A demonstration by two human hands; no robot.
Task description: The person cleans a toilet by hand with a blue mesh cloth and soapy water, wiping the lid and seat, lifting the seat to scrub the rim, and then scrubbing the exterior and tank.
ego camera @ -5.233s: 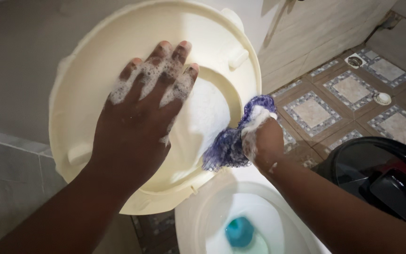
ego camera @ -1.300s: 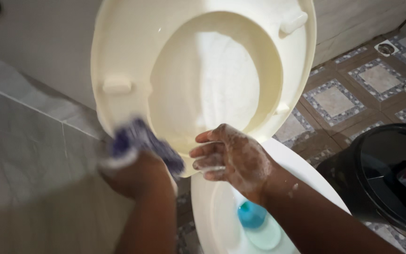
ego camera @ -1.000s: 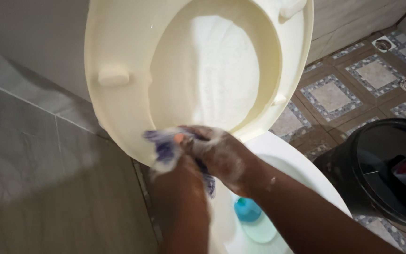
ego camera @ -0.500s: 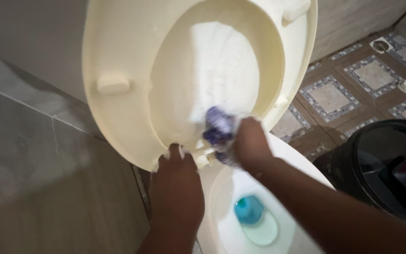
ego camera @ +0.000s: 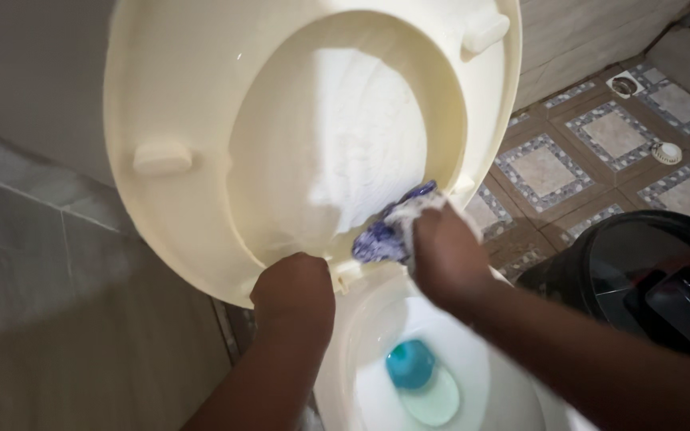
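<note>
Tiled bathroom: brown patterned floor tiles (ego camera: pixel 600 144) to the right, grey wall tiles (ego camera: pixel 49 263) to the left. A cream plastic toilet seat (ego camera: pixel 193 104) stands raised, its underside facing the camera, with the raised lid visible through its opening. Below it sits the white ceramic toilet bowl (ego camera: pixel 473 375), with a blue object (ego camera: pixel 409 363) lying in the water.

The left hand (ego camera: pixel 293 295) is closed around the lower edge of the seat, near the hinge end, fingers hidden behind the rim. The right hand (ego camera: pixel 445 255) is closed on a blue-and-white soapy mesh scrubber (ego camera: pixel 389 231), which is pressed against the lower inner rim of the seat opening, just right of the left hand. Foam shows on the scrubber and on the right fingers.

A black round plastic bucket (ego camera: pixel 648 279) stands on the floor to the right of the bowl, with dark items inside that cannot be made out.
</note>
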